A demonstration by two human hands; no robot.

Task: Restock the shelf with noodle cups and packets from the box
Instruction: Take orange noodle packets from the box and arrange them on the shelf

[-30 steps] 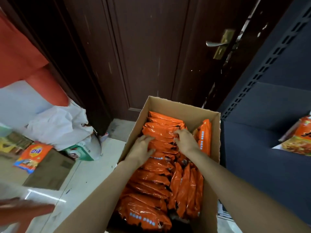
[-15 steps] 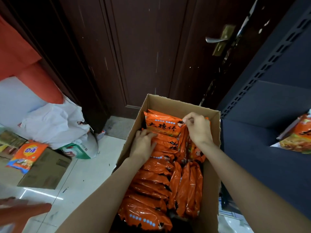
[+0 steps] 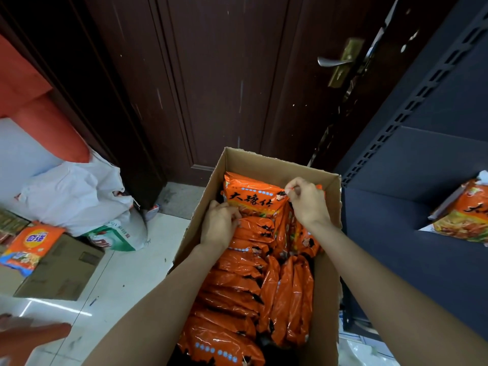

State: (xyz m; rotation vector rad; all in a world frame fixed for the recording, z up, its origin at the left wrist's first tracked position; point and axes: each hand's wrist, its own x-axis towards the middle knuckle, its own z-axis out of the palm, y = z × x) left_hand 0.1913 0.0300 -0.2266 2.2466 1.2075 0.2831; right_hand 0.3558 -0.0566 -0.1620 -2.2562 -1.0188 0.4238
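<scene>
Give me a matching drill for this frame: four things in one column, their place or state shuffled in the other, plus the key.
Things
1. raised noodle packet
2. white plastic bag
3. door handle
4. noodle packs on the shelf

Place or state
A. on the dark door, upper right
B. on the floor, left of the cardboard box
C. at the right edge, on the dark blue shelf
D. tilted up at the box's far end, held by the left hand and right hand

Pairs: 1-D, 2-B, 3-A, 4-C
</scene>
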